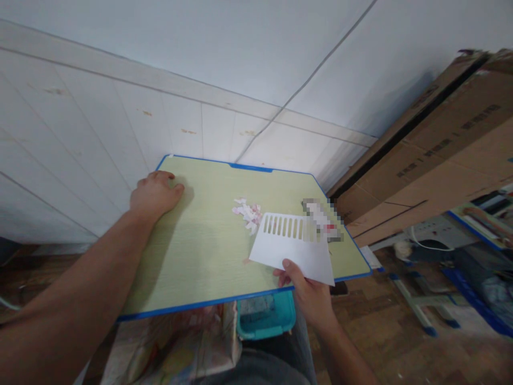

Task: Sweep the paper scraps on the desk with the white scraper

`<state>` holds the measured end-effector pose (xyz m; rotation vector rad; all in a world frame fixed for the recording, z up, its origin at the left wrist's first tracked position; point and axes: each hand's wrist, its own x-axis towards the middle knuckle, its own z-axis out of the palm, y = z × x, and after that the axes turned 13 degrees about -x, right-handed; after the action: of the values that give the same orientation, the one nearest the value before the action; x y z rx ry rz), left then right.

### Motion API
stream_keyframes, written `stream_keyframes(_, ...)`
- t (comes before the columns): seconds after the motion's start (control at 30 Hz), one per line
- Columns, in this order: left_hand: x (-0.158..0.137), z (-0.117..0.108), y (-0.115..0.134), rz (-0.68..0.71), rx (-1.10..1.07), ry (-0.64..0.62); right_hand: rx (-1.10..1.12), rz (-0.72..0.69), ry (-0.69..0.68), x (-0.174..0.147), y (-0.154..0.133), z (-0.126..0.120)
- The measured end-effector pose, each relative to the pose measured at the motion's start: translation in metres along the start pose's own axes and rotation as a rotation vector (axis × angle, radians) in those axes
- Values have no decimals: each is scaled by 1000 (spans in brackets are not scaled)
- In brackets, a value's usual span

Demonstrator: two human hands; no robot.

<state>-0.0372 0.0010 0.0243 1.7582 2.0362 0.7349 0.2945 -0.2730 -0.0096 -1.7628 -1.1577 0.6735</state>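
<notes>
Pinched between the thumb and fingers of my right hand point(300, 283) is a white sheet of paper point(292, 251), held by its near edge over the right half of the table. A row of narrow upright slots is cut along the sheet's far side. Small paper scraps point(250, 214), white and pinkish, lie in a loose pile just left of the sheet. My left hand point(156, 195) rests at the table's left edge, fingers apart and holding nothing that I can see. Beyond the sheet, a pixelated item point(323, 219) lies on the right; its kind cannot be made out.
The pale green tabletop point(192, 240) has a blue rim and stands against a white panelled wall point(176, 117). A cable point(308, 80) runs down that wall. Large cardboard boxes point(436, 144) lean at the right. Below the near edge are a turquoise bin point(266, 329) and an open carton point(214, 342).
</notes>
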Motion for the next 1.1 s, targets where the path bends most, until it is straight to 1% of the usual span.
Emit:
stream_keyframes(0.1,-1,0,1,-5,-8,8,4,10,5,-2,6,4)
stream_keyframes(0.23,-2,-1,2,-3,-7,-7,29,-2,-29,-4,21,10)
stream_keyframes(0.33,-2,-1,2,-3,-4,-3,32,-11,-14,-4,25,12)
stream_keyframes(0.43,-3,-1,2,10,-4,2,28,-2,-29,-8,18,12)
stream_keyframes(0.6,-3,-2,3,-2,-1,-6,57,17,-84,-20,-3,8)
stream_keyframes(0.7,-3,-1,2,4,-4,-6,21,21,-115,-22,-11,6)
stream_keyframes(0.83,-3,0,3,-5,15,-4,28,11,-202,-22,-17,3)
stream_keyframes(1.0,-3,1,3,2,11,10,47,58,-232,-24,-21,4)
stream_keyframes(1.1,-2,1,1,5,18,9,68,62,-257,-25,-19,5)
